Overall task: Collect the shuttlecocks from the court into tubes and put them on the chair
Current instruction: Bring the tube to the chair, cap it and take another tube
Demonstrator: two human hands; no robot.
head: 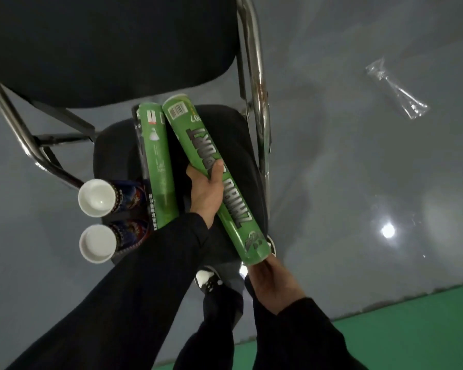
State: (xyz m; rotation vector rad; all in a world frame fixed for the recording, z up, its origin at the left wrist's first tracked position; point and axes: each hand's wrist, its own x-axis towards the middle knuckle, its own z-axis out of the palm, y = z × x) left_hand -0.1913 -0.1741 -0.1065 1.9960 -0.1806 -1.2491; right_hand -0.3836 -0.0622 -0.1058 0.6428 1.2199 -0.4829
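Here left hand [207, 194] grips glossy green cylindrical tube [214, 180]; right hand [271, 285] seemingly cups its end.

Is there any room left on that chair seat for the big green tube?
Some. A bare strip of seat shows between the lying green tube and the right chrome frame, below the held tube, which the left hand grips and the right hand steadies. The seat's left side is crowded: two dark tubes with white caps overhang the edge.
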